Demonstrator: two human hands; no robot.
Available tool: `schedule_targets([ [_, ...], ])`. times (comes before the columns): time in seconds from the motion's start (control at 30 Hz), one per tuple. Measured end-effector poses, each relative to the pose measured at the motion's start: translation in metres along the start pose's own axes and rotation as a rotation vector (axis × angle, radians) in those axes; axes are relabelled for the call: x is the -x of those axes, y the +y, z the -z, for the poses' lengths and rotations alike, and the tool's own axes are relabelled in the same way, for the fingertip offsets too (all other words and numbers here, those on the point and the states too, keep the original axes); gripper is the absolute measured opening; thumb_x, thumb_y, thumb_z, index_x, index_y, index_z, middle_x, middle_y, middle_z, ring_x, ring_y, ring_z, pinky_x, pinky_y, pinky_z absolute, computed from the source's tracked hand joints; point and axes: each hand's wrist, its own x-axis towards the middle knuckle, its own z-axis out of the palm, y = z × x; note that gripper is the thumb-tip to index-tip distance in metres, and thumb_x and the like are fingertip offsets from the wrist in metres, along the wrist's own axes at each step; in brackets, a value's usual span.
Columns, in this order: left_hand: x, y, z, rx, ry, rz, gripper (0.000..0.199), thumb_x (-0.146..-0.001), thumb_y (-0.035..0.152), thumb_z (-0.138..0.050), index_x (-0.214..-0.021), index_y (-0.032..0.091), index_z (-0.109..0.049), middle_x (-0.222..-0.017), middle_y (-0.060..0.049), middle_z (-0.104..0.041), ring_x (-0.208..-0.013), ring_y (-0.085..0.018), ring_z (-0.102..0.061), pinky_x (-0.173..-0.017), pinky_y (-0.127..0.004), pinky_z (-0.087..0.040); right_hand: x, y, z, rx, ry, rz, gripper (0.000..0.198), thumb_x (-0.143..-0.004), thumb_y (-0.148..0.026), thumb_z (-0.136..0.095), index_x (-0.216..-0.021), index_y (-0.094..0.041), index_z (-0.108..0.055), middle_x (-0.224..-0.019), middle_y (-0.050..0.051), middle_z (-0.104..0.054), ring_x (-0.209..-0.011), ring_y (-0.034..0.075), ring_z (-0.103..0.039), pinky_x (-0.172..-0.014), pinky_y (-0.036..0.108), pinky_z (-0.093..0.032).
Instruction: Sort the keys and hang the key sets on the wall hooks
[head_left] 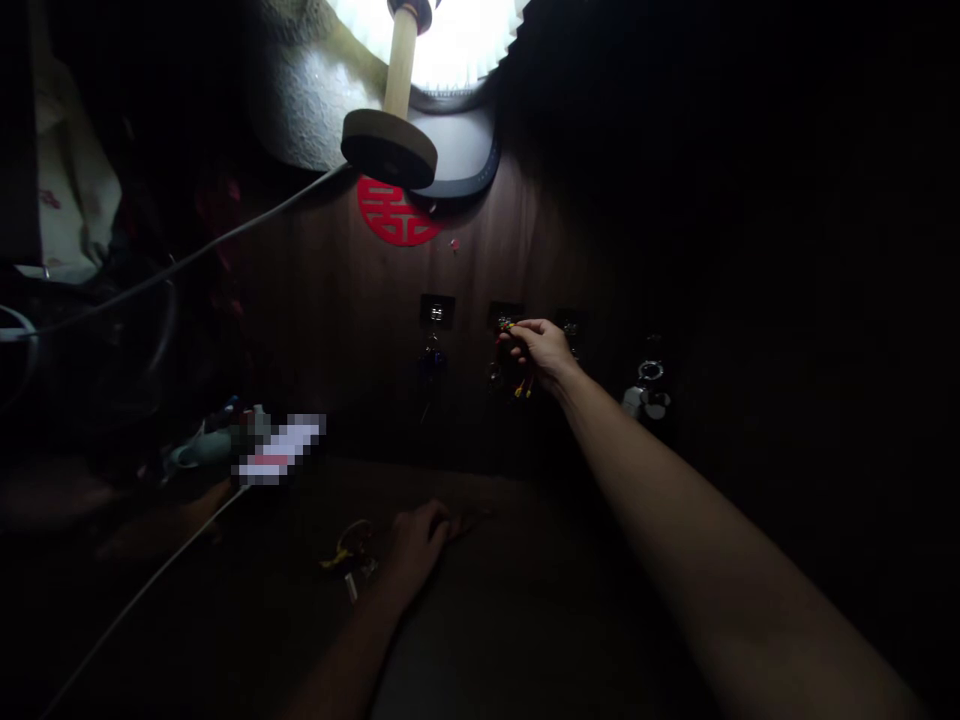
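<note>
My right hand reaches up to the middle hook on the dark panel. Its fingertips pinch a small keychain with yellow and red bits, some of which dangle below the hand. Whether the keychain touches the hook is too dark to tell. Lower down, my left hand lies on the dark tabletop with its fingers stretched out. Left of that wrist lies another bunch of trinkets with a yellow piece and a ring.
Dark blue keys or charms hang from the left hook. Silvery round pieces hang at the right. A bright lamp, a wooden spool-shaped stand and a red paper-cut are above. Another person's hand holds a phone with a cable.
</note>
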Motion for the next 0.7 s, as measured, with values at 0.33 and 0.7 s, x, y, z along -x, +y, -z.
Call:
schedule_targets([
  [0.33,-0.001,0.003,0.001,-0.013,-0.029,0.008,0.015,-0.078,0.017,-0.045,-0.08,0.02,-0.06,-0.087,-0.003,-0.067,-0.085,-0.018,-0.061,-0.074,-0.027,-0.041,0.0,0.027,0.007,0.013,0.107,-0.042,0.012,-0.073,-0.011,-0.057,-0.076,-0.018,-0.048,-0.06,-0.004,-0.063,-0.034,0.003,-0.045,-0.031,0.012,-0.033],
  [0.7,-0.002,-0.006,-0.004,-0.023,-0.004,-0.035,0.016,-0.078,0.018,-0.045,-0.082,0.02,-0.061,-0.085,-0.002,-0.067,-0.082,-0.017,-0.061,-0.071,-0.024,-0.042,0.02,0.082,0.002,0.104,0.188,-0.03,0.008,-0.076,-0.019,-0.05,-0.079,-0.019,-0.043,-0.06,-0.007,-0.053,-0.035,0.004,-0.047,-0.028,0.012,-0.03],
])
